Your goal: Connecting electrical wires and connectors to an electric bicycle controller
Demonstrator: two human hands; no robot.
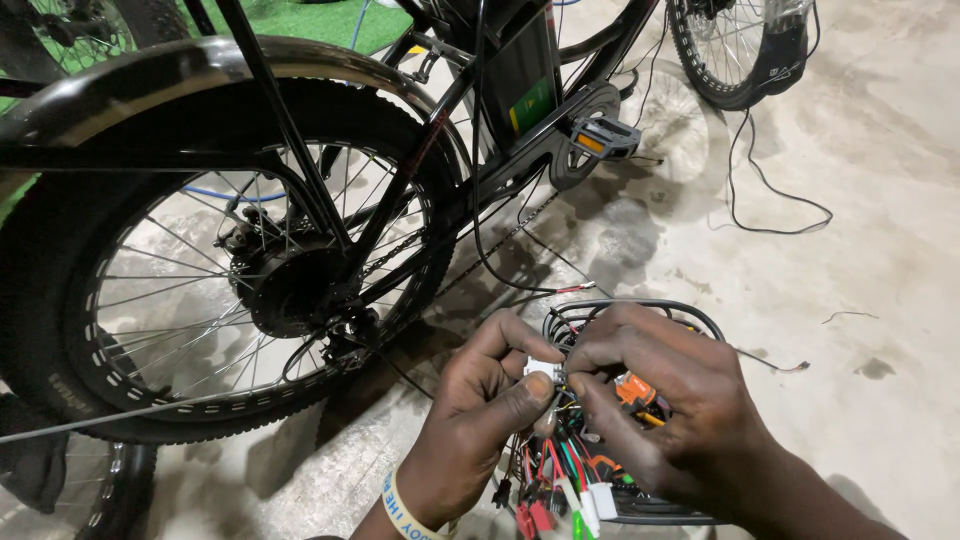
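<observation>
A black electric bicycle [300, 150] stands on the stained concrete floor [850, 200], its spoked rear wheel [230, 290] with the hub motor [290, 285] filling the left. Low at the middle hangs a bundle of coloured wires [560, 475] with plug ends. Left hand [480, 420] and right hand [660, 410] meet just above the bundle, thumbs and forefingers pinched tight on a small white connector [541, 369] between them. An orange connector [634, 390] sits under the right fingers.

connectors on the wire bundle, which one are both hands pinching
The white connector, held between left hand and right hand fingertips; the orange connector sits under the right fingers.
</observation>
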